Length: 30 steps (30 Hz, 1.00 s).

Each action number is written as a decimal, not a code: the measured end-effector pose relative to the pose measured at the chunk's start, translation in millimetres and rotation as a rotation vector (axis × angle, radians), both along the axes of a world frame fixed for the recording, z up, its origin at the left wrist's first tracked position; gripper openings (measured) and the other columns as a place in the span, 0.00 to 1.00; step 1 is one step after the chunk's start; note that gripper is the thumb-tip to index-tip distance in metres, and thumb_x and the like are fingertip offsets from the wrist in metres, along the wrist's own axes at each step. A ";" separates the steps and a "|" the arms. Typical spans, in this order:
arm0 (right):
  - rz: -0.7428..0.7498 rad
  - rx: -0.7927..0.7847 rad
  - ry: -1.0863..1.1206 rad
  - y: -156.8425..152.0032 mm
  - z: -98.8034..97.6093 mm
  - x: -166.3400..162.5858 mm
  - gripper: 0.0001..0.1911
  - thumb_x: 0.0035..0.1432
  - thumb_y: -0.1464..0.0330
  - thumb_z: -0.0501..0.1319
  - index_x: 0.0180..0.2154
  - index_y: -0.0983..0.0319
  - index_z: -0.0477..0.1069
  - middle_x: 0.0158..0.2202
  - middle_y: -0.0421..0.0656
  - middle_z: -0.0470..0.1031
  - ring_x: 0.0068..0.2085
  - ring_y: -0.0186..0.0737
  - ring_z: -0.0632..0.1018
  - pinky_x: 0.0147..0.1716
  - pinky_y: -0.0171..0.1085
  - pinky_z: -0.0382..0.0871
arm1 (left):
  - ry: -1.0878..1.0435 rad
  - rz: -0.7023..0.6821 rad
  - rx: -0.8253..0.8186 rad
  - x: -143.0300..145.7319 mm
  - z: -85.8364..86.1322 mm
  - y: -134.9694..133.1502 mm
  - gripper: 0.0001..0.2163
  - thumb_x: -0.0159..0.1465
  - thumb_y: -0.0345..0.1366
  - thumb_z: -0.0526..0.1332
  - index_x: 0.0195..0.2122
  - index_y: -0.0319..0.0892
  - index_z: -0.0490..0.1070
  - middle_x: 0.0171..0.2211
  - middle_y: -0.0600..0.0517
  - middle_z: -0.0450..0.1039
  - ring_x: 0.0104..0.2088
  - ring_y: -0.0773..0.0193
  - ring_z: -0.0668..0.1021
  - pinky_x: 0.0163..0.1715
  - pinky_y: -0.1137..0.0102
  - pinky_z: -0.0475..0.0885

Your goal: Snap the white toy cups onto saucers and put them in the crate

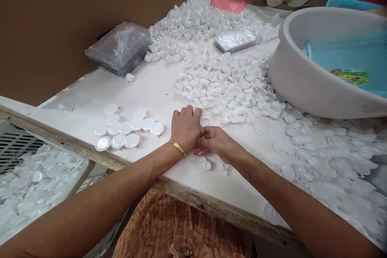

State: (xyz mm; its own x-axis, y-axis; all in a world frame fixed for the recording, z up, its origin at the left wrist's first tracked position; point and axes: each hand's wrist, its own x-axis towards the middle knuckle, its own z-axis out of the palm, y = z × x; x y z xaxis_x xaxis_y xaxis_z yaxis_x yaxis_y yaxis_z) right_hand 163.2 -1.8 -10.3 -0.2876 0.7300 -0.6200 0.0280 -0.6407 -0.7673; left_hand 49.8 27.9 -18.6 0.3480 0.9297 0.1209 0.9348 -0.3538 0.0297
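Hands together over the white table (151, 88), my left hand (187, 129) knuckles-up and my right hand (215, 141) with its fingers against it; I cannot tell whether either holds anything; small white cups (211, 78) lie heaped just beyond; round white pieces (125, 127) lie to my left; a grey basin (298, 92) stands at the right.

Soft light falls on the white tabletop (151, 92). The plastic-wrapped pack (237, 39) at upper centre shows glare, and the white plastic pieces (335, 186) at lower right look slightly blurred.
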 end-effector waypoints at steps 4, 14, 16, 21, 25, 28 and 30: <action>0.020 -0.004 -0.010 0.6 -1.7 -1.6 0.10 0.49 0.84 0.52 0.29 0.65 0.65 0.19 0.40 0.74 0.24 0.35 0.78 0.26 0.33 0.75 | -0.007 -0.033 -0.024 2.2 1.1 1.2 0.08 0.53 0.31 0.56 0.35 0.41 0.63 0.33 0.48 0.65 0.35 0.57 0.68 0.33 0.62 0.57; -0.014 0.038 -0.039 -6.1 -2.1 -6.3 0.06 0.53 0.81 0.53 0.30 0.65 0.63 0.21 0.41 0.73 0.24 0.33 0.77 0.28 0.33 0.75 | -0.244 0.053 -0.085 -1.0 -7.2 1.4 0.14 0.66 0.39 0.42 0.41 0.44 0.65 0.34 0.49 0.68 0.36 0.58 0.70 0.34 0.64 0.60; -0.015 0.122 -0.061 -12.2 1.7 -4.9 0.04 0.55 0.77 0.54 0.31 0.65 0.64 0.23 0.42 0.73 0.25 0.34 0.78 0.29 0.34 0.75 | -0.427 0.069 -0.150 -4.0 -3.8 0.3 0.17 0.66 0.42 0.40 0.42 0.44 0.66 0.34 0.49 0.69 0.35 0.60 0.71 0.34 0.66 0.62; 0.046 0.912 -0.419 -35.0 14.5 6.9 0.05 0.58 0.72 0.53 0.36 0.63 0.67 0.31 0.44 0.75 0.32 0.36 0.78 0.32 0.35 0.74 | -0.987 0.114 -0.347 -22.7 23.9 -10.8 0.23 0.66 0.47 0.35 0.47 0.44 0.64 0.32 0.51 0.69 0.31 0.66 0.72 0.31 0.71 0.67; 0.131 1.541 -0.764 -46.7 10.5 19.1 0.10 0.58 0.76 0.53 0.42 0.64 0.67 0.37 0.48 0.76 0.40 0.38 0.76 0.38 0.36 0.72 | -1.116 -0.030 -0.521 -41.2 43.6 -31.8 0.19 0.66 0.41 0.41 0.49 0.43 0.66 0.41 0.47 0.70 0.38 0.65 0.73 0.39 0.67 0.70; 0.181 1.701 -0.859 -49.3 4.8 24.8 0.14 0.56 0.78 0.54 0.45 0.64 0.66 0.42 0.50 0.75 0.43 0.41 0.76 0.39 0.37 0.72 | -1.010 -0.217 -0.515 -49.5 46.3 -47.8 0.16 0.63 0.33 0.49 0.51 0.45 0.65 0.47 0.48 0.67 0.46 0.63 0.71 0.46 0.65 0.68; 0.202 1.730 -0.870 -49.5 3.1 26.1 0.14 0.56 0.77 0.55 0.45 0.63 0.66 0.42 0.50 0.75 0.43 0.41 0.76 0.39 0.38 0.72 | -0.936 -0.288 -0.443 -51.5 43.2 -54.3 0.18 0.60 0.30 0.52 0.52 0.46 0.64 0.48 0.48 0.66 0.48 0.62 0.69 0.46 0.65 0.69</action>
